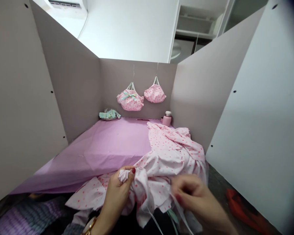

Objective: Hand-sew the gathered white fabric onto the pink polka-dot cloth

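Pink dotted fabric (171,160) is spread over the right half of the table and hangs down across my lap. My left hand (119,187) is closed on a bunched part of it, with small pleats showing between thumb and fingers. To the right, my right hand (197,195) is blurred, its fingers curled into a pinch. What it pinches cannot be made out. A pale strip (182,213) runs down beside its fingertips. Thin white threads (154,218) hang from the fabric between my hands.
Grey panels (73,81) enclose a table with a purple cloth (117,140). Two gathered dotted pieces, one with a bow (129,96) and one plain (155,94), hang at the back. A pink bottle (167,119) stands back right; green fabric (109,114) lies back left.
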A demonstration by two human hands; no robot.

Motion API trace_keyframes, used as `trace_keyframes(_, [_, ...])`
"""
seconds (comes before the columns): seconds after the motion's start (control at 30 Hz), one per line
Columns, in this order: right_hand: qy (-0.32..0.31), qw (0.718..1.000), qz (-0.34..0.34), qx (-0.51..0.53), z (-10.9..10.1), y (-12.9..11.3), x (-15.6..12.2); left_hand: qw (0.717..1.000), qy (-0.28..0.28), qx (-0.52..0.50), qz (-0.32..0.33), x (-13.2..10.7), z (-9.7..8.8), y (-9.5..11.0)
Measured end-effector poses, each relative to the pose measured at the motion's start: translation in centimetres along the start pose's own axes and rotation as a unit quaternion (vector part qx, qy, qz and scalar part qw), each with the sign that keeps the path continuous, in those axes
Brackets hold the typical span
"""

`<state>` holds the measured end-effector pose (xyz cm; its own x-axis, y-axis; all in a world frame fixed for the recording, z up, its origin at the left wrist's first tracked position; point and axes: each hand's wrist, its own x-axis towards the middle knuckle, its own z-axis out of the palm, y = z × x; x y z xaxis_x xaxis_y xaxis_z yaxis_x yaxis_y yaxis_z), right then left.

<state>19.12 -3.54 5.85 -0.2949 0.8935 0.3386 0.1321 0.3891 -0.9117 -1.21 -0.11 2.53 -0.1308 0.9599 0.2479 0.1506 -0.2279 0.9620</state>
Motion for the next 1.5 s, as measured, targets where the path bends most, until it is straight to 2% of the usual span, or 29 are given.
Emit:
trace_keyframes(0.1, [0.016, 0.994, 0.029, -0.107, 2.7, 1.1, 2.7, 1.000, -0.008, 0.008, 0.008, -0.2, 0.0, 0.2])
trace_keyframes(0.2, [0.019, 0.987, 0.004, -0.159, 4.5, 1.6, 3.4, 0.999, -0.018, 0.012, 0.032, -0.2, -0.1, 0.2])
trace_keyframes(0.3, [0.008, 0.993, -0.006, -0.114, 4.6, 1.5, 3.0, 0.999, -0.015, 0.019, 0.040, -0.2, -0.1, 0.2])
trace_keyframes(0.43, [-0.063, 0.997, 0.033, -0.011, 3.7, 0.9, 2.4, 0.999, -0.008, 0.021, 0.033, -0.1, 0.0, 0.2])
trace_keyframes(0.5, [-0.038, 0.998, 0.034, -0.042, 3.8, 0.9, 2.5, 0.999, -0.016, 0.022, 0.036, -0.1, 0.1, 0.3])
trace_keyframes(0.6, [0.038, 0.986, 0.001, -0.162, 4.5, 1.4, 2.9, 0.999, -0.024, 0.020, 0.038, -0.1, 0.1, 0.3])
trace_keyframes(0.7, [0.046, 0.973, -0.048, -0.223, 5.3, 2.2, 3.2, 0.999, -0.031, 0.012, 0.039, -0.2, 0.1, 0.2])
trace_keyframes(0.83, [0.049, 0.967, -0.086, -0.233, 5.6, 2.7, 3.1, 0.998, -0.038, 0.017, 0.044, -0.2, 0.1, 0.2])
trace_keyframes(0.93, [0.040, 0.974, -0.091, -0.202, 5.3, 2.4, 3.0, 0.998, -0.035, 0.028, 0.052, -0.1, 0.1, 0.2])
trace_keyframes(1.03, [0.032, 0.988, -0.056, -0.141, 5.0, 1.7, 2.8, 0.998, -0.028, 0.030, 0.049, -0.1, 0.1, 0.2])
trace_keyframes(1.13, [-0.020, 0.999, -0.024, -0.036, 4.5, 1.1, 2.3, 0.999, -0.018, 0.033, 0.036, 0.0, 0.1, 0.1])
trace_keyframes(1.3, [-0.091, 0.989, -0.018, 0.113, 3.5, 0.4, 1.3, 0.999, -0.009, 0.027, 0.022, 0.1, 0.1, 0.1])
trace_keyframes(1.5, [-0.152, 0.973, -0.074, 0.155, 2.7, -0.4, 0.7, 1.000, 0.004, 0.011, 0.016, 0.0, 0.1, 0.3])
